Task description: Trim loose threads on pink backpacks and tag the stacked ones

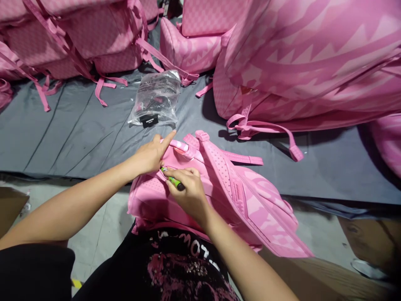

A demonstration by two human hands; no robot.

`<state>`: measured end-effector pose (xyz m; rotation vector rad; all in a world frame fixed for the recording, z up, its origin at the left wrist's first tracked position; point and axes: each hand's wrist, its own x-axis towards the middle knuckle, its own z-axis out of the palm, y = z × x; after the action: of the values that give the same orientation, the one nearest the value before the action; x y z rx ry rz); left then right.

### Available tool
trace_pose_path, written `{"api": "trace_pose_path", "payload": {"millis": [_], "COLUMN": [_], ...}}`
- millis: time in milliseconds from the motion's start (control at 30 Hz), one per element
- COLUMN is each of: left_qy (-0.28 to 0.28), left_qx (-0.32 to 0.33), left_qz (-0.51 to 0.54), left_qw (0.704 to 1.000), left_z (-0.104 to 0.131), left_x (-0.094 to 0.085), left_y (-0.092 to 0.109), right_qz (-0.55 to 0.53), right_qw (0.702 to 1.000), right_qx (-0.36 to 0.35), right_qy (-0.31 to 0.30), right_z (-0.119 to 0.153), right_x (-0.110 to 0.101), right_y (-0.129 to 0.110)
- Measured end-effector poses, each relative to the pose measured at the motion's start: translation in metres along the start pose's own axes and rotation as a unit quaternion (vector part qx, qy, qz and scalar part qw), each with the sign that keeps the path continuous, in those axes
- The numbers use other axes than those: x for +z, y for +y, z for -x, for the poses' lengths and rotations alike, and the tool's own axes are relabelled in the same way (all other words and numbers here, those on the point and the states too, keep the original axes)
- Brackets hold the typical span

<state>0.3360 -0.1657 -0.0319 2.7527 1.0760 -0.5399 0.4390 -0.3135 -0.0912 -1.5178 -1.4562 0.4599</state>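
Note:
A pink backpack [206,179] rests at the table's front edge, against my body, with its perforated shoulder straps upward. My left hand [153,154] grips the backpack near its top handle [178,145], the index finger stretched out. In my right hand [188,188] is a green lighter-like or marker-like stick [176,183] with a dark end, pinched between thumb and fingers. Its far end points at the backpack fabric beside my left fingers. What that tip touches is hidden. Just beyond lies a clear plastic bag [156,96] with a black label on it.
Grey cloth [78,138] covers the table. Several pink bags [78,37] stand along the back left, straps hanging forward. A large pink backpack [307,67] fills the right side, its loose strap [266,125] lying on the cloth. Cardboard boxes [369,238] stand on the floor at right.

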Motion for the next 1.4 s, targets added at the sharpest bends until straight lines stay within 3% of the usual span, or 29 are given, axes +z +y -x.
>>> {"api": "trace_pose_path", "payload": {"millis": [167, 367, 567, 733, 967, 1167, 1267, 1400], "left_qy": [-0.001, -0.003, 0.0, 0.004, 0.013, 0.015, 0.022, 0.026], "left_qx": [-0.011, -0.011, -0.005, -0.007, -0.009, -0.022, -0.017, -0.022], "left_qz": [0.007, 0.007, 0.018, 0.014, 0.012, -0.004, -0.001, -0.003], "left_qw": [1.0, 1.0, 1.0, 1.0, 1.0, 1.0, 1.0, 0.999], "left_z": [0.0, 0.0, 0.002, 0.002, 0.001, 0.001, 0.004, 0.005], "left_x": [0.0, -0.001, -0.001, 0.0, 0.003, 0.002, 0.002, 0.003], "left_y": [0.001, 0.002, 0.003, 0.001, 0.002, 0.005, 0.007, 0.006], "right_qz": [0.057, 0.015, 0.083, 0.024, 0.068, 0.01, 0.056, 0.066], "right_qw": [0.998, 0.999, 0.995, 1.0, 0.997, 0.999, 0.998, 0.997], "right_qx": [-0.007, -0.014, -0.018, 0.004, 0.003, 0.013, 0.001, 0.014], "right_qy": [0.019, 0.026, 0.044, 0.014, 0.033, -0.031, 0.002, 0.033], "right_z": [0.004, 0.002, 0.005, 0.003, 0.007, 0.003, 0.009, 0.011], "right_x": [-0.005, 0.002, -0.001, 0.0, 0.008, 0.002, -0.005, 0.003], "right_y": [-0.007, -0.006, -0.007, -0.005, -0.007, 0.001, 0.001, -0.004]}}
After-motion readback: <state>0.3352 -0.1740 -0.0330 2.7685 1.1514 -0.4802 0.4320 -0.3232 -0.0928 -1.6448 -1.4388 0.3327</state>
